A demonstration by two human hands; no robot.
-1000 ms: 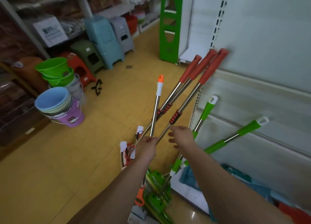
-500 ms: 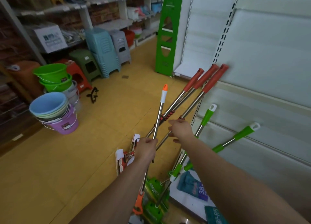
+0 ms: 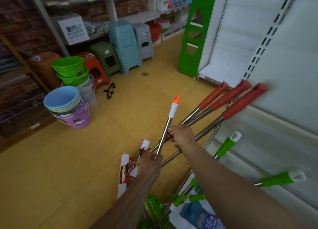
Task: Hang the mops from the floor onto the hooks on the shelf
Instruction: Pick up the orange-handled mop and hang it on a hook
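Observation:
My left hand [image 3: 150, 163] grips the steel shaft of a mop with a white and orange tip [image 3: 174, 106], holding it nearly upright. My right hand [image 3: 183, 137] is closed around the shafts of the red-handled mops [image 3: 239, 100], three of which lean with their grips against the white shelf panel [image 3: 284, 60]. Two green-handled mops [image 3: 227, 145] also lean on the panel lower right. Red and white mop heads [image 3: 127, 170] lie on the yellow floor under my left hand. No hooks are visible.
Stacked buckets [image 3: 68, 106] stand on the floor at left, with plastic stools [image 3: 125, 44] behind them. A green shelf end [image 3: 193, 30] rises at the back. A black object [image 3: 110, 90] lies on the floor. Packaged goods [image 3: 203, 216] sit on the bottom shelf.
My view has tilted up. My right hand has shifted left onto the red-handled mops' shafts, close to the orange-tipped mop, which my left hand still holds.

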